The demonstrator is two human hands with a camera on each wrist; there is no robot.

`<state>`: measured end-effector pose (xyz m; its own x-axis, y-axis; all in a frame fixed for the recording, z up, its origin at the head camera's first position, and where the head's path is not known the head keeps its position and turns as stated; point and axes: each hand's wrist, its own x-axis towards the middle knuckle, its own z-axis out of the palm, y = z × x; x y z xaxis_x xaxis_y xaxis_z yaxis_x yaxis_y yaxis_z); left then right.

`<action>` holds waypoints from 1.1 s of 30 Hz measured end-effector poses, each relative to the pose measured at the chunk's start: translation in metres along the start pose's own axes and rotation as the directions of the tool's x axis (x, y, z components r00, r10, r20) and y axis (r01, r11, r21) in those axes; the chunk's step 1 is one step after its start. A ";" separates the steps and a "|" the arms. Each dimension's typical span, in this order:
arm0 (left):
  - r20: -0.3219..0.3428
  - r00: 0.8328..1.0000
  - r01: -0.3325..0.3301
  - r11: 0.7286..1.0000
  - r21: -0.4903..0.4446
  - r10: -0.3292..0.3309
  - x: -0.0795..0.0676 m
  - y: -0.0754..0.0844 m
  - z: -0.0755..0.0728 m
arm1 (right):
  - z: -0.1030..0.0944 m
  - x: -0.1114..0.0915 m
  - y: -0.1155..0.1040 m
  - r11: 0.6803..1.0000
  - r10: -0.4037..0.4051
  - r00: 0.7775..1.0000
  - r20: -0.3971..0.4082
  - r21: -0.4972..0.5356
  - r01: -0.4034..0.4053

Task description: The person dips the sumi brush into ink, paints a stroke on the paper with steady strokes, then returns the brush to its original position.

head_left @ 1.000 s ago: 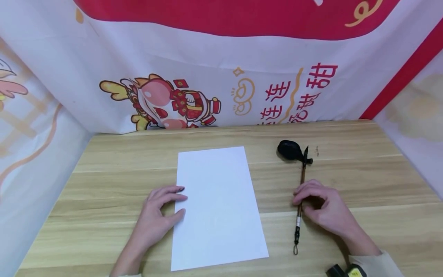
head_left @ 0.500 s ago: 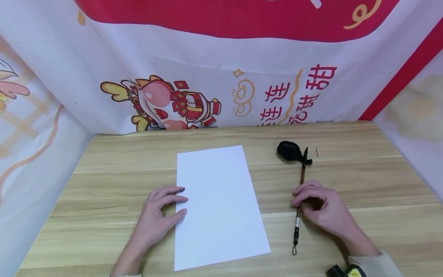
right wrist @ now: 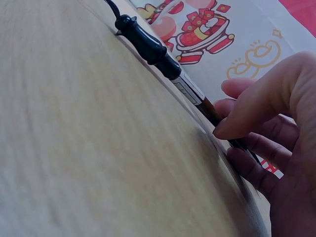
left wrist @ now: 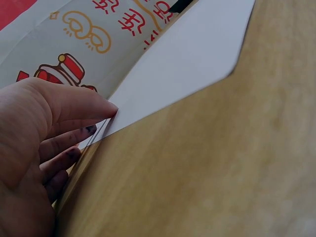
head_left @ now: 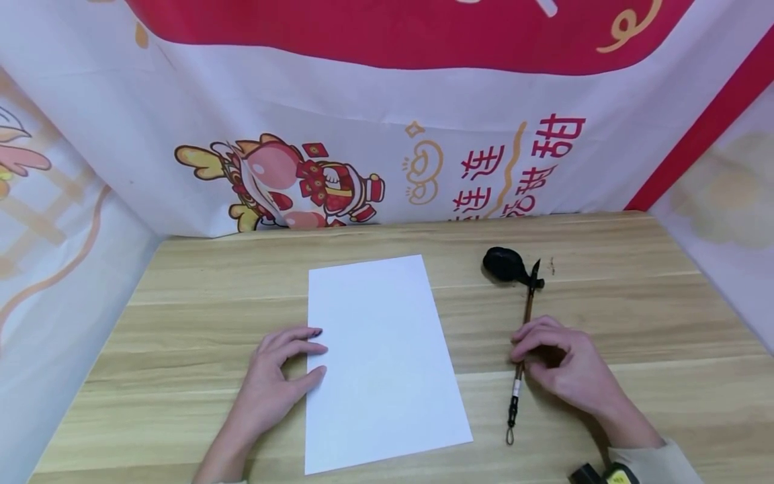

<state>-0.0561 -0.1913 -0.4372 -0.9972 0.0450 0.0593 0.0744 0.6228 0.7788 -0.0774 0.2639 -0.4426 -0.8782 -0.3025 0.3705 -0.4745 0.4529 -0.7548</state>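
Observation:
A blank white sheet of paper [head_left: 387,363] lies on the wooden table. My left hand [head_left: 275,380] rests at its left edge, fingertips and thumb on the margin. Dark stains mark some left fingertips [left wrist: 90,130]. To the right of the sheet, my right hand [head_left: 568,363] pinches a writing brush [head_left: 529,307] by the middle of its brown handle. The dark brush tip points away from me, over the narrow end of a black, spoon-shaped ink dish [head_left: 505,265]. In the right wrist view, the brush's black end cap [right wrist: 143,43] with its cord loop faces the camera.
Wooden tabletop [head_left: 181,336] surrounds the paper. Small dark marks [head_left: 551,266] show beside the ink dish. A printed white and red cloth [head_left: 338,87] hangs behind the table, with more cloth at both sides. A black device sits at the right wrist.
The paper has turned slightly, its lower edge shifting right. The brush's looped end has swung a little left in my right hand. Both hands stay nearly in place.

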 end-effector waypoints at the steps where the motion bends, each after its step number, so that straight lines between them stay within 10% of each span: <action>1: -0.001 1.000 0.000 1.000 0.001 0.000 0.000 0.000 0.000 | 0.000 0.000 0.000 1.000 0.001 1.000 0.000 -0.002 -0.001; 33: -0.003 1.000 0.002 1.000 0.003 -0.002 -0.001 0.002 -0.001 | 0.002 0.003 -0.004 0.998 -0.067 0.998 0.013 0.005 0.067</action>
<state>-0.0546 -0.1909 -0.4357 -0.9974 0.0415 0.0596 0.0725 0.6250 0.7773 -0.0783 0.2592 -0.4394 -0.8433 -0.3433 0.4134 -0.5322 0.4271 -0.7310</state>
